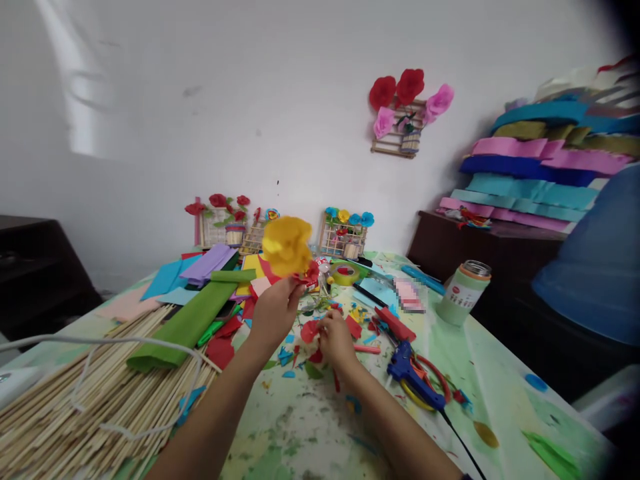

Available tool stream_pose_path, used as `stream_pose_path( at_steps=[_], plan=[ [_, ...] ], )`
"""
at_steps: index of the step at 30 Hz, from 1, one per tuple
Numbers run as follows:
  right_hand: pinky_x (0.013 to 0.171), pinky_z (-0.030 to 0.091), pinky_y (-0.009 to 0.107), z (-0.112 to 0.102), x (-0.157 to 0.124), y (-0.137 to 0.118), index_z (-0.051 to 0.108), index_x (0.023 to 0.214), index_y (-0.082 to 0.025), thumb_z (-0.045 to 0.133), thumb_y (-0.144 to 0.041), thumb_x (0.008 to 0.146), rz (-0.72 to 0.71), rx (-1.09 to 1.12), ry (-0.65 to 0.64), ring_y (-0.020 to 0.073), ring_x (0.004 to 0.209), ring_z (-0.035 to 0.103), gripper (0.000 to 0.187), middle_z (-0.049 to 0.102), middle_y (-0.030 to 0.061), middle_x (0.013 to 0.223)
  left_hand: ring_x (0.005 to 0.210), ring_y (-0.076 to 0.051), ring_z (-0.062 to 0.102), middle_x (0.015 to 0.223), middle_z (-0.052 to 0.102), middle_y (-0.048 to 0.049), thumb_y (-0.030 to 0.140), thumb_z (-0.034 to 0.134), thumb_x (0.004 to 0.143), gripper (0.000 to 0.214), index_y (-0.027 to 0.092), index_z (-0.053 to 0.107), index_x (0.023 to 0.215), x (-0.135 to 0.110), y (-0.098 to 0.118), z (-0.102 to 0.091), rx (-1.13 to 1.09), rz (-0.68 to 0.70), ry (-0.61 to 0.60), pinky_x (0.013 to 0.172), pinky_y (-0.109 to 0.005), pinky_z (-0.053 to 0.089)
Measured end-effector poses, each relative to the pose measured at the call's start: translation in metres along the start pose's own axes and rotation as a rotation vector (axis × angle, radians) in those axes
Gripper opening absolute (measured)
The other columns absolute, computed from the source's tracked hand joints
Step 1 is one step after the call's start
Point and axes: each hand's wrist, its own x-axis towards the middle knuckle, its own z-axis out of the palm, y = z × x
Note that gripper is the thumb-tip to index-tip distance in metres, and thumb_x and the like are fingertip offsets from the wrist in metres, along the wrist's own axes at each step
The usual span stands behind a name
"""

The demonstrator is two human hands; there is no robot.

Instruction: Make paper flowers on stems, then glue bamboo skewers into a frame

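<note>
A yellow paper flower (287,245) stands up from my left hand (277,308), whose fingers are pinched at its base. Red paper shows right beside those fingertips; whether they hold it too I cannot tell. Lower and to the right, my right hand (336,339) is closed in a pinch at the edge of a small red paper piece (309,331). Red, blue and yellow paper scraps lie on the table about both hands. To the right rests a blue glue gun (417,377) beside scissors with red and yellow handles.
Thin wooden sticks (95,400) and a green crepe paper roll (193,320) lie at left. A green roll of tape (345,273) lies behind my hands. An uncapped bottle (463,293) stands at right. Stick frames with paper flowers (345,233) lean on the wall.
</note>
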Motion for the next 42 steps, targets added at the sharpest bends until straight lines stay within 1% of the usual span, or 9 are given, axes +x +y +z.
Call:
stream_pose_path(
  at_steps=[2, 5, 9, 12, 14, 16, 24, 31, 42],
  plan=[
    [0.072, 0.041, 0.027, -0.003, -0.003, 0.005, 0.063, 0.064, -0.017, 0.042, 0.001, 0.062, 0.048, 0.116, 0.047, 0.0172, 0.08, 0.053, 0.027, 0.055, 0.006, 0.085, 0.07, -0.021, 0.061, 0.072, 0.065, -0.0065, 0.028, 0.042, 0.087, 0.023, 0.018, 0.06, 0.077, -0.001, 0.004, -0.001, 0.052, 0.046, 0.013, 0.061, -0.029, 0.04],
    [0.071, 0.043, 0.027, -0.002, -0.009, 0.012, 0.06, 0.062, -0.017, 0.04, -0.001, 0.058, 0.122, 0.297, 0.078, 0.0169, 0.078, 0.055, 0.026, 0.059, 0.0043, 0.08, 0.067, -0.02, 0.06, 0.069, 0.064, -0.005, 0.03, 0.043, 0.087, 0.023, 0.019, 0.059, 0.075, -0.002, 0.007, -0.002, 0.013, 0.029, 0.011, 0.059, -0.028, 0.04],
    [0.057, 0.044, 0.024, 0.001, -0.016, 0.011, 0.059, 0.065, -0.019, 0.039, -0.008, 0.058, 0.228, 0.528, 0.037, 0.0145, 0.06, 0.055, 0.024, 0.06, -0.0003, 0.063, 0.063, -0.017, 0.059, 0.071, 0.065, -0.0028, 0.035, 0.047, 0.085, 0.021, 0.018, 0.059, 0.08, -0.002, 0.004, 0.0, -0.237, -0.126, 0.068, 0.06, -0.027, 0.043],
    [0.05, 0.041, 0.022, 0.0, -0.017, 0.006, 0.057, 0.063, -0.019, 0.041, -0.011, 0.056, 0.302, 0.674, -0.002, 0.0127, 0.052, 0.053, 0.02, 0.059, -0.0017, 0.058, 0.059, -0.014, 0.059, 0.071, 0.065, -0.0016, 0.036, 0.05, 0.083, 0.019, 0.018, 0.057, 0.08, 0.0, 0.002, 0.004, -0.468, -0.266, 0.096, 0.055, -0.025, 0.044],
    [0.047, 0.04, 0.022, -0.003, -0.017, 0.001, 0.057, 0.063, -0.019, 0.042, -0.013, 0.055, 0.347, 0.75, -0.02, 0.0119, 0.048, 0.051, 0.018, 0.058, -0.0024, 0.056, 0.059, -0.013, 0.059, 0.071, 0.065, -0.0014, 0.036, 0.052, 0.082, 0.019, 0.018, 0.057, 0.079, 0.0, 0.003, 0.006, -0.548, -0.309, 0.092, 0.054, -0.024, 0.045],
    [0.045, 0.039, 0.021, -0.007, -0.016, -0.003, 0.057, 0.063, -0.018, 0.043, -0.014, 0.054, 0.385, 0.808, -0.026, 0.011, 0.045, 0.05, 0.017, 0.057, -0.0032, 0.054, 0.059, -0.013, 0.059, 0.07, 0.065, -0.0012, 0.036, 0.053, 0.081, 0.019, 0.017, 0.057, 0.079, 0.0, 0.004, 0.009, -0.565, -0.317, 0.084, 0.055, -0.024, 0.046],
    [0.043, 0.037, 0.02, -0.017, -0.016, -0.014, 0.056, 0.058, -0.018, 0.047, -0.014, 0.051, 0.424, 0.912, 0.008, 0.0097, 0.044, 0.047, 0.013, 0.055, -0.0049, 0.05, 0.067, -0.016, 0.063, 0.073, 0.066, -0.0029, 0.034, 0.052, 0.081, 0.02, 0.017, 0.06, 0.086, -0.006, 0.003, 0.018, -0.475, -0.24, 0.078, 0.067, -0.028, 0.05],
    [0.041, 0.036, 0.02, -0.018, -0.015, -0.014, 0.055, 0.058, -0.018, 0.048, -0.015, 0.052, 0.444, 0.946, 0.043, 0.0096, 0.041, 0.047, 0.01, 0.052, -0.0061, 0.045, 0.067, -0.017, 0.063, 0.073, 0.066, -0.0033, 0.036, 0.052, 0.082, 0.02, 0.017, 0.06, 0.085, -0.006, 0.003, 0.016, -0.443, -0.21, 0.065, 0.068, -0.029, 0.05],
    [0.045, 0.041, 0.021, -0.02, -0.014, -0.01, 0.055, 0.059, -0.017, 0.049, -0.017, 0.052, 0.442, 0.994, 0.075, 0.0094, 0.043, 0.049, 0.01, 0.055, -0.0053, 0.048, 0.068, -0.018, 0.064, 0.074, 0.067, -0.0046, 0.037, 0.053, 0.082, 0.021, 0.017, 0.06, 0.084, -0.007, 0.002, 0.017, -0.451, -0.209, 0.074, 0.067, -0.03, 0.051]
  ],
)
